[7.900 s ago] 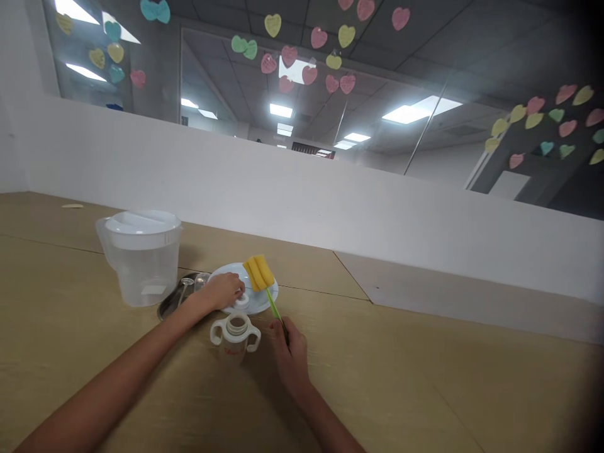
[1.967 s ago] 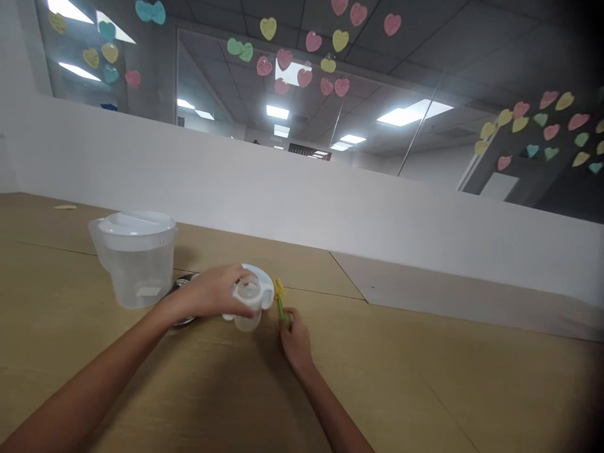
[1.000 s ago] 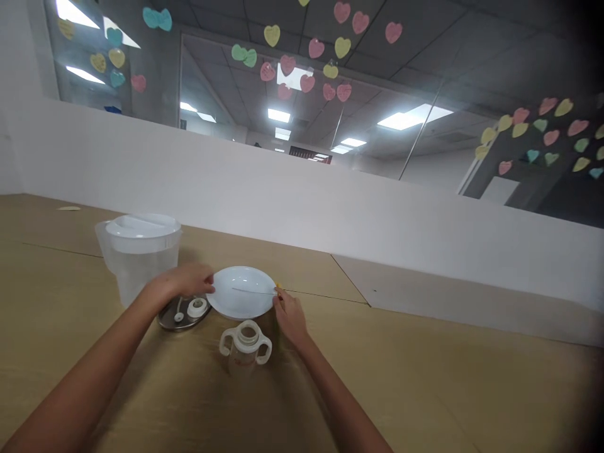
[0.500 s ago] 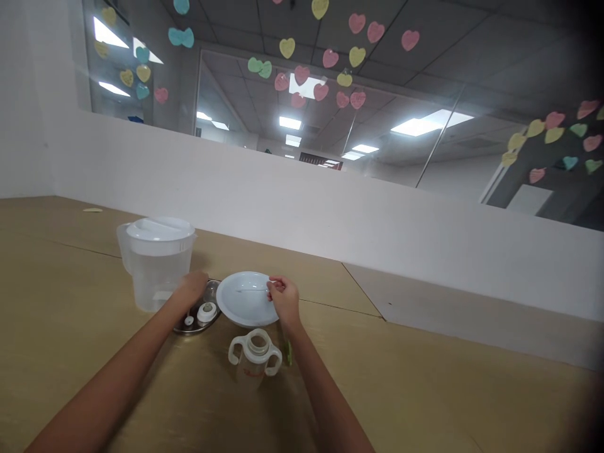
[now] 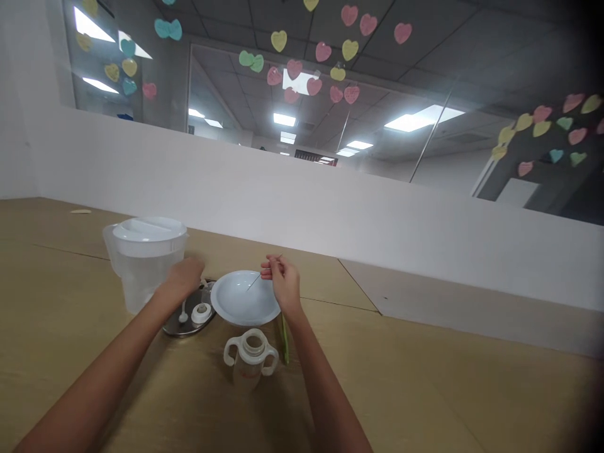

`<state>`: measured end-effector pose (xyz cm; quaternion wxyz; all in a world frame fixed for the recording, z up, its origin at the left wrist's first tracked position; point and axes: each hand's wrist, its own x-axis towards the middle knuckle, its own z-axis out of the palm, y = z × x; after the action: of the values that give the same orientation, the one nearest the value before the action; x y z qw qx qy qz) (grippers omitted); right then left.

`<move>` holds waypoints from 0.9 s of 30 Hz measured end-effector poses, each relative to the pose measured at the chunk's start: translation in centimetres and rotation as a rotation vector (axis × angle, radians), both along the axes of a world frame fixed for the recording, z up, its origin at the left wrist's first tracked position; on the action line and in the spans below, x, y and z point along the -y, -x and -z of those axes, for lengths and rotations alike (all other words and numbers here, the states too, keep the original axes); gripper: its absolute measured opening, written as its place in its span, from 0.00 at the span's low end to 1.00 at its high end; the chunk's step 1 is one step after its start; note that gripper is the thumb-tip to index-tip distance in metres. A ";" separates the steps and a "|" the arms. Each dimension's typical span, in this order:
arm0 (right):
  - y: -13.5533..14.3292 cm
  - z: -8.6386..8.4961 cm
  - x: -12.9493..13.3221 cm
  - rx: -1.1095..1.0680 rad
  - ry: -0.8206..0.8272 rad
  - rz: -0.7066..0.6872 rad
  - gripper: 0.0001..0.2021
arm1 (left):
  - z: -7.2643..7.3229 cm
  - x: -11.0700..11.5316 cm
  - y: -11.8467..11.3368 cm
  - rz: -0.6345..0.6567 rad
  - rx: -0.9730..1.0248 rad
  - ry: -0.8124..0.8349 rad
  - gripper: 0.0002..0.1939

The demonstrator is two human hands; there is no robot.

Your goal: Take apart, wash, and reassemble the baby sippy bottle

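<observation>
My right hand (image 5: 284, 282) pinches a thin wire-like rod (image 5: 253, 282), which slants down over the pale bowl (image 5: 245, 305). My left hand (image 5: 185, 277) is blurred above the far side of an oval metal tray (image 5: 172, 329); its fingers are mostly hidden, with something pale just beneath them. On the tray lie a white bottle collar (image 5: 201, 313), a short white tube with a rounded end (image 5: 183, 317) and a clear piece partly under the left hand. Nearer me, a two-handled baby bottle (image 5: 250, 360) stands upright with its top off.
A lidded clear pitcher (image 5: 148, 264) holding liquid stands behind my left forearm. A long green item (image 5: 284, 340) lies between the bottle and my right forearm. Beyond the wooden table (image 5: 425, 377) rises a white wall (image 5: 283, 195) below glass with heart-shaped notes.
My right hand has lifted slightly, and the rod has tipped from nearly level to a slant. The left hand has risen a little over the tray. The view has shifted slightly.
</observation>
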<state>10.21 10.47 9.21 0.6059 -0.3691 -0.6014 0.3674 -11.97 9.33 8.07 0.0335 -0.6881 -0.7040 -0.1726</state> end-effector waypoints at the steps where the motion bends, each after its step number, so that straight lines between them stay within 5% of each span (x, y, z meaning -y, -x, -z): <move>1: -0.2 -0.9 0.8 -0.007 -0.070 -0.010 0.16 | -0.8 0.5 -0.1 -0.010 -0.015 0.008 0.07; 4: -0.3 -3.1 3.8 -0.023 -0.234 -0.046 0.17 | -3.4 2.2 -0.7 0.037 -0.018 0.039 0.08; 9: 0.6 -3.9 7.5 -0.154 -0.565 0.042 0.14 | -5.8 4.4 -2.4 0.396 0.280 0.064 0.13; 16: 0.9 -3.3 8.3 -0.110 -0.733 0.087 0.11 | -6.2 5.1 -3.8 0.612 0.615 0.208 0.12; 27: 0.5 -3.6 9.1 -0.024 -0.872 0.124 0.11 | -6.3 5.2 -4.0 0.592 0.679 0.206 0.12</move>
<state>9.72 1.34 12.77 0.7327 -0.1099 -0.6700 0.0465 -7.92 4.11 14.41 -0.3183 -0.7637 -0.4619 -0.3195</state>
